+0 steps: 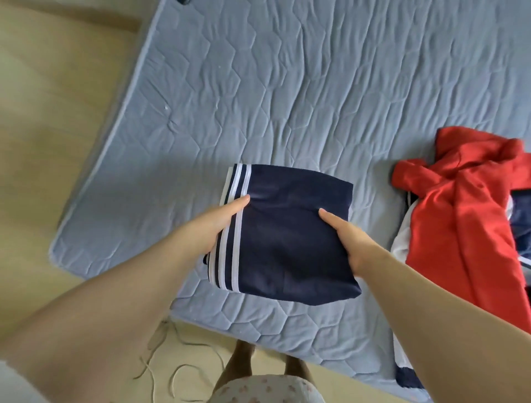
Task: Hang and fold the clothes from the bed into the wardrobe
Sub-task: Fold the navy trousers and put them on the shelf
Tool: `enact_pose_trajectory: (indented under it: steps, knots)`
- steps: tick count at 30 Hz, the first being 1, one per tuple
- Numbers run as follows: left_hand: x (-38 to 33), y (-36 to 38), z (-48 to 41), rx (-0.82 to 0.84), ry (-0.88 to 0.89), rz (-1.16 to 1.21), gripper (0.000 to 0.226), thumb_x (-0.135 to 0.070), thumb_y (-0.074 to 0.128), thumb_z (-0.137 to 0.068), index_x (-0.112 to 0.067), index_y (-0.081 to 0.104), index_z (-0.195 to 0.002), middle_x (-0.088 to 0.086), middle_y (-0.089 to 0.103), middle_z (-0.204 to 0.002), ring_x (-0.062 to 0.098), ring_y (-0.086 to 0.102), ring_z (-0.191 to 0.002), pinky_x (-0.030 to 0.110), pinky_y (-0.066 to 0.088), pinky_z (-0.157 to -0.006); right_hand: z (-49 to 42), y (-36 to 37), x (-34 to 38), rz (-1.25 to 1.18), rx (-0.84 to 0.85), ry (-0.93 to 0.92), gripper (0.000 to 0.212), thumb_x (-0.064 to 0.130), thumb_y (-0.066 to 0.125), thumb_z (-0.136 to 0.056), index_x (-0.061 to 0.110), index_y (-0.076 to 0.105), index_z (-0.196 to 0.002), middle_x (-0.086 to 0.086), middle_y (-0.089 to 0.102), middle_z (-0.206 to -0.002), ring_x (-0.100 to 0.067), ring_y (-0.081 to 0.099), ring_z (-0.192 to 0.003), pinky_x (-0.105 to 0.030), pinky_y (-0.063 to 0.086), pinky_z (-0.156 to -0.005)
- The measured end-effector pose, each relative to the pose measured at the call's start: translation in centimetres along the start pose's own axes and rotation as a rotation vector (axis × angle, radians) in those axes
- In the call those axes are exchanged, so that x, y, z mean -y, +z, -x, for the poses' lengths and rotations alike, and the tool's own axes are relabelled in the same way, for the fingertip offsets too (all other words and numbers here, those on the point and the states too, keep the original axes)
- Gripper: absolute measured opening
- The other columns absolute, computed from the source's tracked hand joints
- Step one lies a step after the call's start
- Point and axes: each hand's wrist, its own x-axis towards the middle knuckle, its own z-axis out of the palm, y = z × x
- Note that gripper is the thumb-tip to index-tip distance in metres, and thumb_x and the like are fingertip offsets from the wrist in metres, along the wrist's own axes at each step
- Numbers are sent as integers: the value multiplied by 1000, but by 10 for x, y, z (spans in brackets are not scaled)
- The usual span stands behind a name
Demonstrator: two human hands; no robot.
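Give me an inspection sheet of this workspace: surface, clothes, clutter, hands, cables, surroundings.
Surface: bed, blue quilted cover, wrinkled.
Job's things: folded navy garment with white stripes, held over the bed's near edge; red garment crumpled at right, lying on navy-and-white clothes.
Clutter: dark thing at the bed's far edge, cut off.
Hands: left hand and right hand each grip a side of the navy garment, thumbs on top.
Cables: thin cord looped on the floor beside the bed.
Surroundings: beige floor; wardrobe not in view.
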Motion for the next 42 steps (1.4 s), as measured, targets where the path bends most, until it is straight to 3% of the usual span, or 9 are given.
enact_pose_trajectory:
  steps: [4, 9, 12, 17, 22, 26, 29, 37, 42]
  knots:
    - [-22, -35, 69, -102, 92, 69, 59, -57, 65, -76, -15, 61, -117, 4, 65, -115, 25, 60, -108, 37, 42, -101, 65, 31, 32, 48, 50, -100, 45, 39, 75, -76, 15, 61, -112, -8, 71, -97, -26, 68, -84, -33, 52, -62]
    - [-52, -83, 153, -184, 215, 161, 59, -57, 65, -75, -18, 62, -119, 6, 66, -117, 26, 60, -108, 40, 43, -101, 143, 78, 74, 144, 157, -252, 43, 37, 73, -78, 15, 62, -113, -9, 71, -99, -28, 68, -87, -35, 54, -67]
    - [-62, -118, 214, -246, 317, 255, 73, -65, 71, -61, -24, 60, -121, 2, 62, -123, 25, 56, -115, 42, 39, -106, 196, 113, 96, 219, 232, -356, 45, 37, 74, -77, 15, 62, -114, -10, 71, -101, -30, 68, -90, -39, 55, -75]
    - [-65, -170, 311, -387, 448, 373, 50, -48, 68, -78, -15, 63, -115, 8, 68, -111, 26, 62, -103, 35, 45, -95, 281, 173, 115, 347, 377, -496, 37, 33, 71, -80, 13, 61, -110, -12, 70, -99, -29, 67, -86, -34, 53, -66]
    - [-52, -230, 403, -559, 563, 464, 44, -47, 68, -79, -13, 66, -108, 8, 71, -100, 28, 66, -94, 41, 49, -94, 358, 246, 121, 476, 529, -621, 24, 31, 68, -83, 13, 63, -99, -11, 70, -95, -28, 66, -83, -34, 52, -63]
    - [-32, -279, 463, -683, 647, 550, 36, -42, 67, -81, -12, 66, -101, 8, 71, -92, 26, 67, -85, 35, 51, -80, 408, 311, 113, 572, 660, -703, 29, 32, 68, -83, 13, 64, -105, -11, 71, -102, -30, 67, -92, -38, 54, -75]
    - [-8, -316, 501, -745, 693, 613, 26, -38, 66, -84, -15, 66, -94, 5, 70, -86, 22, 66, -78, 29, 49, -65, 439, 363, 100, 643, 765, -750, 22, 30, 63, -87, 14, 65, -103, -9, 71, -97, -28, 66, -87, -36, 53, -73]
    - [78, -440, 555, -886, 741, 794, 27, -32, 68, -84, -12, 65, -103, 8, 70, -89, 23, 66, -79, 31, 50, -63, 494, 522, 29, 814, 972, -777, 20, 29, 59, -90, 15, 65, -103, -6, 72, -93, -23, 67, -83, -31, 51, -64]
    - [127, -525, 565, -960, 687, 868, 38, -32, 68, -83, -8, 59, -112, 8, 66, -87, 23, 63, -76, 32, 49, -63, 505, 625, -20, 883, 1024, -742, 31, 32, 62, -88, 17, 63, -116, -7, 72, -103, -24, 69, -91, -31, 53, -66]
